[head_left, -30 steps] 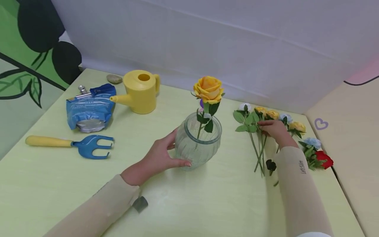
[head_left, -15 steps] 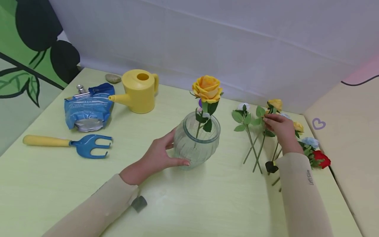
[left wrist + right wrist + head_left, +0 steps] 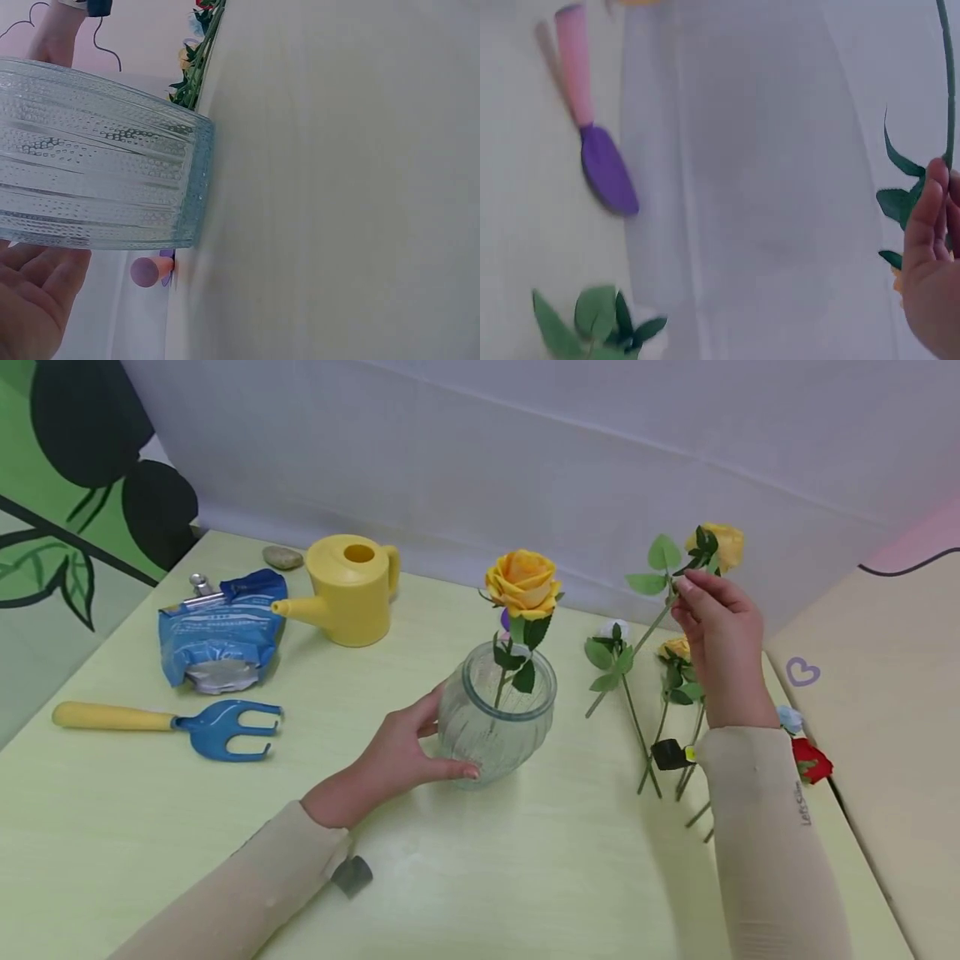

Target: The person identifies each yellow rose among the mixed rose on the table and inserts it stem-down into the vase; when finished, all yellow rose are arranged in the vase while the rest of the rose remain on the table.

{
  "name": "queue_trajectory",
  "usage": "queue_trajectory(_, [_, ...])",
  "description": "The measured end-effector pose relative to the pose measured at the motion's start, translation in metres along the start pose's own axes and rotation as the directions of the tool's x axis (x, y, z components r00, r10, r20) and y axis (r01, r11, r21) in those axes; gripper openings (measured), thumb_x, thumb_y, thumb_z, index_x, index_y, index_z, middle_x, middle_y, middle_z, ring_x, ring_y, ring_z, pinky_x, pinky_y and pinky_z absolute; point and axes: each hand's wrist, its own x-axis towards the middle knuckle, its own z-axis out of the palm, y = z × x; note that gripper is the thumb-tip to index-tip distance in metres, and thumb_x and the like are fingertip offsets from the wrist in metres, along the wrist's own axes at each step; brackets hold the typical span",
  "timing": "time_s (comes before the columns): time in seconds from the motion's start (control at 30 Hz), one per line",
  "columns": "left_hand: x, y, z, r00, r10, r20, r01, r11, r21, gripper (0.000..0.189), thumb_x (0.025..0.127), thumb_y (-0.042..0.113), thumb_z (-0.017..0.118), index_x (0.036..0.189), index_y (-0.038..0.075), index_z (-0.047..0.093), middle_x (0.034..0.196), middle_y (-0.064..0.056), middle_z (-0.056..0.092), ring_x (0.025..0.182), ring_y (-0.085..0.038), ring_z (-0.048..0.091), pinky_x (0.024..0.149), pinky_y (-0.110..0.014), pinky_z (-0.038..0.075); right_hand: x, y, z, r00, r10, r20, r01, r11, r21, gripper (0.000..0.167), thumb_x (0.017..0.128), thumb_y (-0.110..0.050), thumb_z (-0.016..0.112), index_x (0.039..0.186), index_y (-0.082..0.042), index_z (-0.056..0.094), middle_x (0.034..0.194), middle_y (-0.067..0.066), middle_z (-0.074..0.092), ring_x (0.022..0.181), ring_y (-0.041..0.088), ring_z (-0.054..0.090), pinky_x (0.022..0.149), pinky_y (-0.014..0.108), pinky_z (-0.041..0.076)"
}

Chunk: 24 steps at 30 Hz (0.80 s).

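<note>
My left hand [image 3: 397, 747] grips the side of a clear ribbed glass vase [image 3: 495, 747], thumb at the front. The left wrist view shows the vase [image 3: 90, 165] sideways, its base close to the tabletop. A yellow-orange rose [image 3: 522, 583] stands inside, its bloom above the rim. To the right, my right hand [image 3: 723, 635] pinches the stem of another yellow rose [image 3: 727, 545], just below its bloom. This rose is raised off the table, its stem slanting down to the left. In the right wrist view, my fingers partly hide the rose's bloom and leaves [image 3: 900, 202].
More roses lie at the right: a white one [image 3: 613, 628], a yellow one [image 3: 677, 649], a blue one [image 3: 790, 718] and a red one [image 3: 810, 760]. At left are a yellow watering can [image 3: 348, 597], blue bag [image 3: 217, 635], hand fork [image 3: 217, 731] and stone [image 3: 282, 557]. A purple trowel [image 3: 607, 169] lies behind the vase.
My right hand has picked a yellow rose out of the flowers on the table and raised it up. The left hand stays on the vase.
</note>
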Motion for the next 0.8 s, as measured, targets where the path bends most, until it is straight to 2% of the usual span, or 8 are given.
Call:
queue_trajectory(0.13, [0.000, 0.000, 0.000, 1.000, -0.001, -0.002, 0.001, 1.000, 0.001, 0.096, 0.062, 0.025, 0.087, 0.143, 0.024, 0.034, 0.138, 0.002, 0.046, 0.122, -0.017, 0.045, 0.096, -0.036, 0.044, -0.012, -0.006, 0.032, 0.995, -0.090, -0.049, 0.095, 0.987, 0.126, 0.012, 0.079, 0.010, 0.066, 0.091, 0.009, 0.062, 0.082, 0.015, 0.060, 0.063, 0.020, 0.058, 0.059, 0.022, 0.054])
queue_trajectory(0.27, [0.001, -0.001, 0.000, 1.000, 0.010, -0.001, -0.010, 1.000, -0.002, 0.096, 0.062, 0.023, 0.087, 0.143, 0.023, 0.034, 0.138, 0.002, 0.045, 0.122, -0.016, 0.045, 0.096, -0.035, 0.044, -0.027, -0.009, 0.055, 0.978, -0.194, -0.074, 0.200, 0.976, 0.083, 0.018, 0.076, 0.008, 0.070, 0.092, 0.010, 0.060, 0.085, 0.016, 0.057, 0.064, 0.021, 0.056, 0.062, 0.024, 0.053])
queue_trajectory(0.37, [0.001, -0.001, 0.000, 1.000, 0.017, 0.003, -0.017, 1.000, -0.001, 0.097, 0.062, 0.023, 0.087, 0.143, 0.023, 0.034, 0.138, 0.001, 0.045, 0.122, -0.016, 0.045, 0.096, -0.034, 0.043, -0.040, -0.008, 0.064, 0.960, -0.274, -0.059, 0.276, 0.961, 0.023, 0.022, 0.074, 0.007, 0.072, 0.091, 0.011, 0.060, 0.085, 0.017, 0.055, 0.063, 0.023, 0.055, 0.066, 0.028, 0.052])
queue_trajectory(0.47, [0.001, -0.002, 0.000, 1.000, 0.018, 0.002, -0.018, 1.000, -0.002, 0.097, 0.062, 0.023, 0.087, 0.144, 0.022, 0.034, 0.138, 0.001, 0.045, 0.122, -0.017, 0.046, 0.096, -0.034, 0.044, -0.052, -0.005, 0.069, 0.935, -0.353, -0.020, 0.353, 0.935, -0.025, 0.020, 0.073, 0.008, 0.072, 0.089, 0.012, 0.060, 0.084, 0.017, 0.056, 0.062, 0.025, 0.055, 0.067, 0.031, 0.052])
queue_trajectory(0.6, [0.001, -0.002, -0.001, 1.000, 0.011, -0.004, -0.011, 1.000, -0.009, 0.097, 0.062, 0.023, 0.087, 0.143, 0.023, 0.034, 0.137, 0.002, 0.046, 0.121, -0.016, 0.046, 0.096, -0.034, 0.044, -0.069, 0.008, 0.075, 0.880, -0.467, 0.082, 0.474, 0.874, -0.105, 0.016, 0.074, 0.010, 0.071, 0.085, 0.013, 0.060, 0.080, 0.017, 0.060, 0.060, 0.025, 0.058, 0.066, 0.033, 0.053])
queue_trajectory(0.7, [0.001, -0.002, -0.001, 1.000, 0.011, -0.008, -0.011, 1.000, -0.012, 0.097, 0.061, 0.023, 0.087, 0.143, 0.023, 0.035, 0.137, 0.002, 0.046, 0.120, -0.017, 0.047, 0.095, -0.034, 0.044, -0.080, 0.019, 0.078, 0.843, -0.513, 0.159, 0.535, 0.829, -0.164, 0.013, 0.075, 0.011, 0.069, 0.085, 0.014, 0.060, 0.079, 0.017, 0.062, 0.062, 0.024, 0.060, 0.065, 0.032, 0.054])
queue_trajectory(0.8, [0.001, -0.003, 0.000, 1.000, 0.014, -0.012, -0.015, 1.000, -0.011, 0.097, 0.061, 0.023, 0.087, 0.143, 0.023, 0.035, 0.137, 0.001, 0.046, 0.120, -0.017, 0.047, 0.095, -0.034, 0.044, -0.089, 0.028, 0.080, 0.832, -0.511, 0.215, 0.551, 0.808, -0.210, 0.013, 0.076, 0.011, 0.068, 0.086, 0.014, 0.061, 0.080, 0.015, 0.064, 0.065, 0.023, 0.061, 0.065, 0.031, 0.054])
